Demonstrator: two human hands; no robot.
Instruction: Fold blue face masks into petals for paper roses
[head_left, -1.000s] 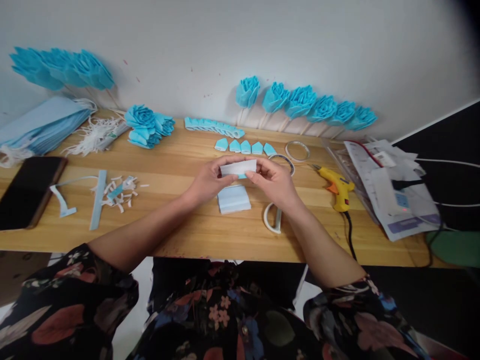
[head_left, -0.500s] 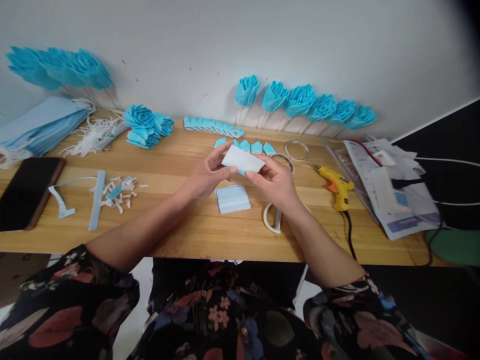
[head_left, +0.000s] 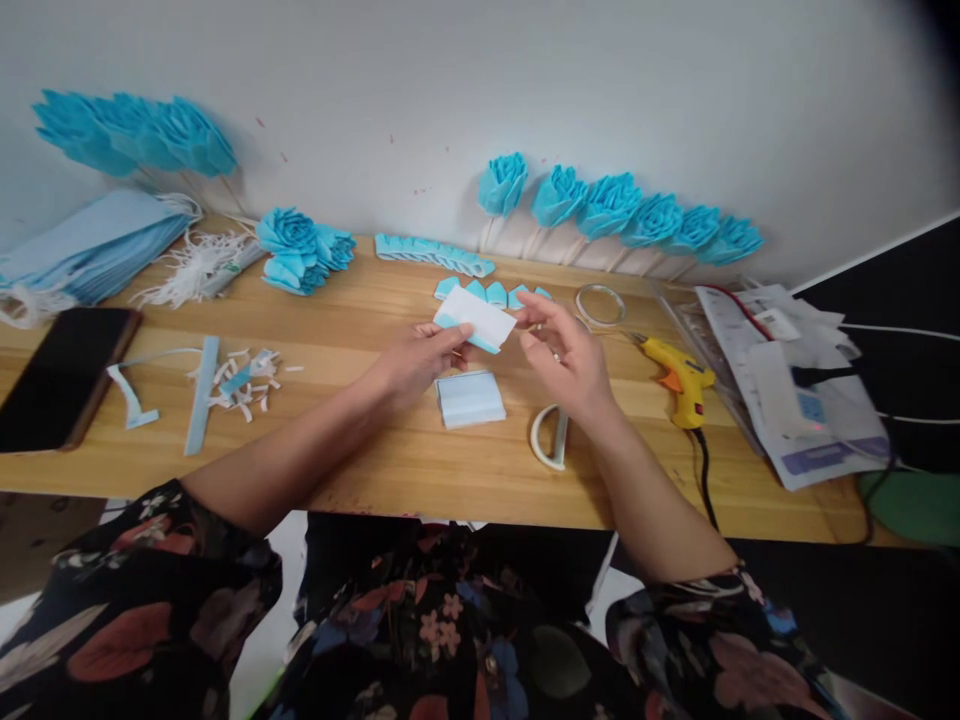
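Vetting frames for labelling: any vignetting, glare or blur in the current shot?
Head view: dark vignette, top right corner; head view: soft shadows on the wall beside the blue flowers; head view: no strong glare on the phone; head view: print on the papers too soft to read.

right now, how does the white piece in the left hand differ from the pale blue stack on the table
The white piece is held up in the left hand, while the pale blue stack lies on the table. The white piece has a bright blue edge; the pale blue stack's top shows none. Both look roughly rectangular.
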